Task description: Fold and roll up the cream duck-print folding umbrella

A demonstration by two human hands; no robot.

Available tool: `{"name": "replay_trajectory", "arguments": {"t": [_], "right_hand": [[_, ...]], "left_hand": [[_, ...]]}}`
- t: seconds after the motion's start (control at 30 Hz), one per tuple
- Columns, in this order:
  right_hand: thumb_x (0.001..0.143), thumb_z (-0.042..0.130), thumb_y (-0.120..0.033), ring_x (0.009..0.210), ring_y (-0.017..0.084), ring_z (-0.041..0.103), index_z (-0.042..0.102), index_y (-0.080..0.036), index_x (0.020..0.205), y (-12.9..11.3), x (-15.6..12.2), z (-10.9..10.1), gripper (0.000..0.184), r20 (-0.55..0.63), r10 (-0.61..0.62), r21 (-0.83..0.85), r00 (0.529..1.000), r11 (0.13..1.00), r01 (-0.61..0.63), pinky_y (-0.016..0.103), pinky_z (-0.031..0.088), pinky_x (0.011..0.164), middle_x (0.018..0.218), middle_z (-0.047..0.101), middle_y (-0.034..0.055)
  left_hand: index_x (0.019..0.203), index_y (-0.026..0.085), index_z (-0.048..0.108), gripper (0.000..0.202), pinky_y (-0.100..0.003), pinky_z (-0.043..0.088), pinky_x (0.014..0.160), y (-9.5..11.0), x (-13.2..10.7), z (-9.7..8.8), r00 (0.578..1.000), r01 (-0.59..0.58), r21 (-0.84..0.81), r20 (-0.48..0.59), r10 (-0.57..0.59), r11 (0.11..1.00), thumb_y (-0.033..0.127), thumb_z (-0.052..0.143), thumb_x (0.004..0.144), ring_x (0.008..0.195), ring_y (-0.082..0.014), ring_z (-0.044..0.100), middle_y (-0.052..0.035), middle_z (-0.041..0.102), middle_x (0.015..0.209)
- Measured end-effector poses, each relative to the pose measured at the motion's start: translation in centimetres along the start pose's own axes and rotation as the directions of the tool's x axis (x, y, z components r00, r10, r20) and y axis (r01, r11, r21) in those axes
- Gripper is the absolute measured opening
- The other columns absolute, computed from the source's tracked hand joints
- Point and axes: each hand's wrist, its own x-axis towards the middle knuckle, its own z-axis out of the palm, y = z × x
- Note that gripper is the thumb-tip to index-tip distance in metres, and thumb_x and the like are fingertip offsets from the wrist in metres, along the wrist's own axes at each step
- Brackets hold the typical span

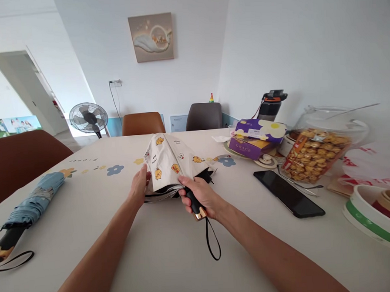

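A white umbrella (165, 163) printed with yellow ducks lies over the middle of the table, its canopy loosely folded and bunched. Its black handle (194, 202) has a gold end, and a thin black wrist strap hangs from it toward me. My right hand (200, 196) is wrapped round this handle just below the fabric, thumb on the canopy's edge. Against the canopy's left side rests my left hand (140, 183), fingers stretched out along the cloth and partly hidden. To the left lies a second, blue umbrella (37, 202), furled, with a black and gold handle.
On the right are a black phone (289, 193), glasses (301, 185), purple boxes (255, 136), a snack jar (319, 148), a dark bottle (269, 105) and tape rolls (375, 215). Chairs (143, 123) stand beyond the table (168, 252); a fan (89, 118) is farther back.
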Motion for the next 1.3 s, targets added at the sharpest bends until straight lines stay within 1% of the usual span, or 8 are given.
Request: {"name": "replay_trajectory", "arguments": {"t": [0.2, 0.33, 0.5, 0.67, 0.83, 1.03, 1.17, 1.3], "right_hand": [[0.088, 0.055, -0.042, 0.038, 0.004, 0.035, 0.045, -0.018, 0.076, -2.3, -0.9, -1.2, 0.029, 0.171, 0.015, 0.104, 0.985, 0.994, -0.033, 0.016, 0.037, 0.032, 0.062, 0.043, -0.0060], [0.087, 0.057, -0.038, 0.041, 0.005, 0.041, 0.045, -0.018, 0.077, -2.2, -0.7, -1.3, 0.026, 0.075, -0.033, 0.046, 0.997, 0.998, 0.029, 0.018, 0.040, 0.032, 0.063, 0.045, -0.0050], [0.088, 0.055, -0.031, 0.041, 0.007, 0.045, 0.045, -0.016, 0.076, 0.1, 0.7, -1.0, 0.022, -0.167, -0.024, -0.130, 0.986, 0.991, 0.002, 0.022, 0.043, 0.029, 0.062, 0.049, -0.0027], [0.089, 0.050, -0.027, 0.039, 0.008, 0.046, 0.044, -0.016, 0.076, 1.9, 1.8, -0.8, 0.018, -0.285, 0.049, -0.226, 0.957, 0.967, -0.117, 0.023, 0.044, 0.029, 0.059, 0.050, -0.0027], [0.087, 0.051, -0.026, 0.035, 0.010, 0.049, 0.043, -0.016, 0.079, 2.7, 2.6, -0.6, 0.015, -0.265, 0.027, -0.380, 0.964, 0.916, -0.130, 0.023, 0.044, 0.028, 0.056, 0.051, -0.0030], [0.086, 0.050, -0.027, 0.033, 0.015, 0.055, 0.044, -0.015, 0.080, 2.7, 3.1, -0.9, 0.015, -0.202, 0.126, -0.388, 0.971, 0.900, -0.197, 0.025, 0.044, 0.028, 0.053, 0.052, -0.0026], [0.088, 0.046, -0.032, 0.032, 0.017, 0.055, 0.045, -0.015, 0.074, 2.9, 3.1, -1.2, 0.022, -0.187, 0.177, -0.372, 0.966, 0.898, -0.237, 0.025, 0.042, 0.027, 0.050, 0.054, 0.0011], [0.086, 0.047, -0.034, 0.030, 0.016, 0.051, 0.044, -0.016, 0.072, 3.6, 3.0, -1.3, 0.023, -0.204, 0.133, -0.361, 0.970, 0.911, -0.201, 0.025, 0.040, 0.026, 0.046, 0.052, 0.0010]], "left_hand": [[0.107, 0.021, 0.064, 0.060, -0.035, 0.054, 0.074, 1.6, -1.2, 0.3, 0.949, 0.166, -0.287, 0.308, -0.073, 0.943, 0.069, 0.053, 0.073, 0.090, -0.0269, 0.066, -0.0107, 0.070, 0.098], [0.098, 0.018, 0.067, 0.040, -0.034, 0.055, 0.065, 2.6, -1.8, -0.4, 0.925, 0.231, -0.288, 0.363, -0.117, 0.929, 0.049, 0.061, 0.073, 0.080, -0.0259, 0.067, -0.0100, 0.070, 0.083], [0.067, 0.017, 0.062, 0.015, -0.026, 0.041, 0.043, 1.8, -0.9, -2.0, 0.924, 0.224, 0.201, 0.268, -0.273, 0.954, 0.026, 0.072, 0.060, 0.053, -0.0199, 0.058, -0.0058, 0.062, 0.058], [0.048, 0.020, 0.049, 0.024, -0.030, 0.035, 0.049, 2.0, 0.2, -3.9, 0.989, -0.013, 0.774, 0.105, -0.109, 0.633, 0.029, 0.069, 0.059, 0.048, -0.0234, 0.053, -0.0044, 0.049, 0.044], [0.079, 0.022, 0.064, 0.013, -0.045, 0.043, 0.077, 3.2, 0.4, -4.5, 0.972, -0.014, 0.918, -0.081, 0.222, 0.395, 0.024, 0.055, 0.069, 0.093, -0.0375, 0.061, -0.0128, 0.068, 0.086], [0.128, 0.024, 0.047, 0.046, -0.045, 0.031, 0.105, 0.7, -0.1, -1.5, 0.902, -0.399, 0.889, 0.338, 0.268, 0.224, 0.039, 0.027, 0.090, 0.132, -0.0249, 0.038, -0.0070, 0.045, 0.142], [0.128, 0.022, 0.048, 0.044, -0.062, 0.014, 0.107, -0.9, 0.0, -1.6, 0.924, -0.378, 0.923, 0.372, 0.091, 0.068, 0.027, 0.026, 0.090, 0.137, -0.0264, 0.029, -0.0086, 0.038, 0.147], [0.110, 0.017, 0.061, 0.039, -0.061, 0.015, 0.107, 0.5, -1.1, -0.9, 0.902, -0.321, 0.946, 0.289, 0.321, 0.051, 0.021, 0.029, 0.087, 0.129, -0.0297, 0.041, -0.0131, 0.051, 0.136]]}}
